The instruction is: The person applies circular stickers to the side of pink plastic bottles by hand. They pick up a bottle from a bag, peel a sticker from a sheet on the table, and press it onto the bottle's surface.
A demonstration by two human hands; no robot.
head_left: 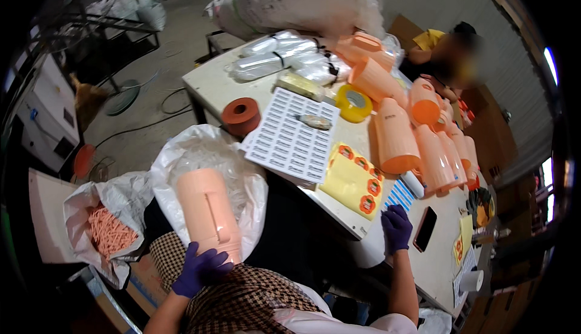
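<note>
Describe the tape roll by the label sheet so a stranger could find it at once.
Start at the white table and find the white label sheet. Off its far right corner lies the yellow tape roll. It is flat and yellow, unlike the thicker reddish-brown roll left of the sheet.

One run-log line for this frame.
left hand: holds peach cup stack | right hand: on table, near blue label sheet

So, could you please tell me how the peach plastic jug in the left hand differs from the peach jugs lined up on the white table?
The peach plastic jug in the gloved left hand is one piece, lying over a clear bag off the white table. The lined-up peach jugs are many, packed together on the table, untouched. They share colour and shape.
</note>
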